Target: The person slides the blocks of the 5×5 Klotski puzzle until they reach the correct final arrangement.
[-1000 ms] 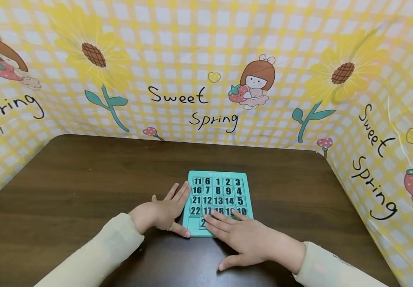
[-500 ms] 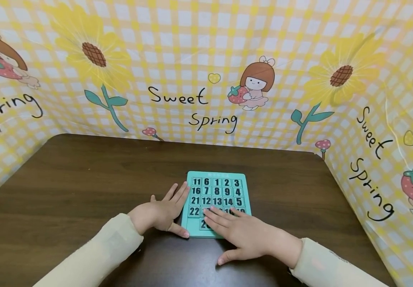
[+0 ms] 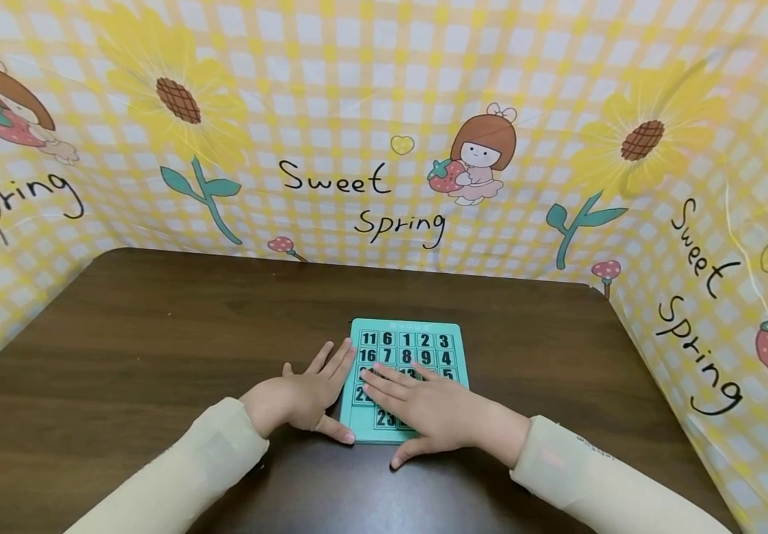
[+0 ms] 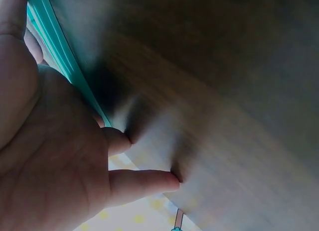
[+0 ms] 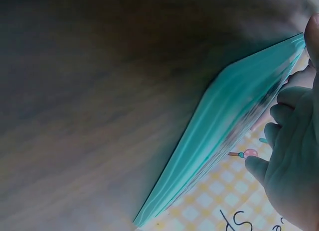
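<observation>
A teal number slide puzzle point(image 3: 411, 325) lies flat on the table, its tiles printed with black numerals. Along its left side rests my left hand point(image 3: 309, 391), fingers spread and straight, thumb at the bottom left corner. The left wrist view shows that palm beside the puzzle's edge point(image 4: 62, 52). My right hand point(image 3: 432, 409) lies over the middle and lower rows, fingers extended toward the left, fingertips at the left columns. It hides several tiles. Tile 23 point(image 3: 385, 419) shows below the fingers, with a gap in the bottom left corner. The right wrist view has the puzzle's side point(image 5: 219, 106) below the fingers.
The dark wooden table point(image 3: 210, 311) extends around the puzzle on all sides. Yellow checked cloth point(image 3: 330, 89) with flowers and cartoon figures hangs behind the table and along both sides.
My right hand has moved up and left across the puzzle, now covering tiles in the third and fourth rows. More of the bottom row shows. My left hand has stayed in place.
</observation>
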